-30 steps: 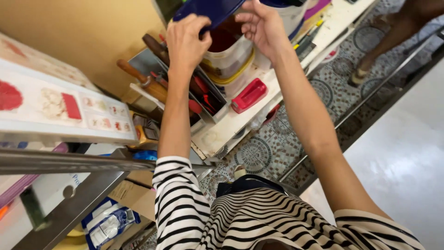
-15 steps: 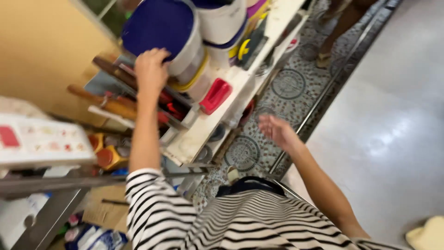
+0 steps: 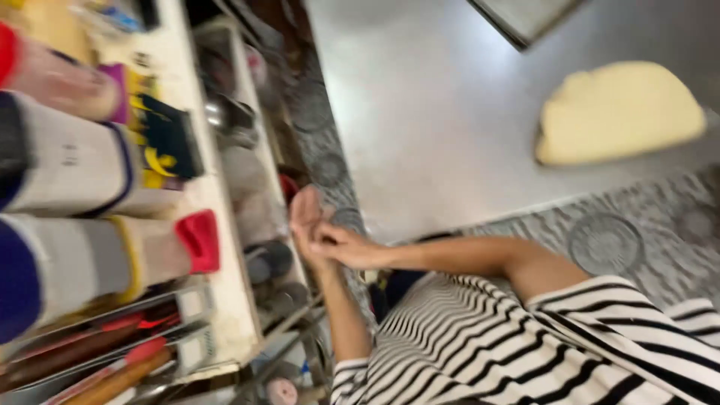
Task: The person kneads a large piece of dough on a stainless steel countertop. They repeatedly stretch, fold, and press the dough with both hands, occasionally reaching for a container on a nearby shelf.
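Striped sleeves frame two bare hands meeting at mid-frame, just beside the white shelf (image 3: 225,225) edge — the left hand (image 3: 306,217) and right hand (image 3: 346,247) pressed together, fingers loosely curled, seemingly empty, though blur hides the palms. White tubs (image 3: 82,262) lie untouched at left.

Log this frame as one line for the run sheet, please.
left hand against right hand | right hand empty, touching left | beside white shelf | red box untouched | view blurred
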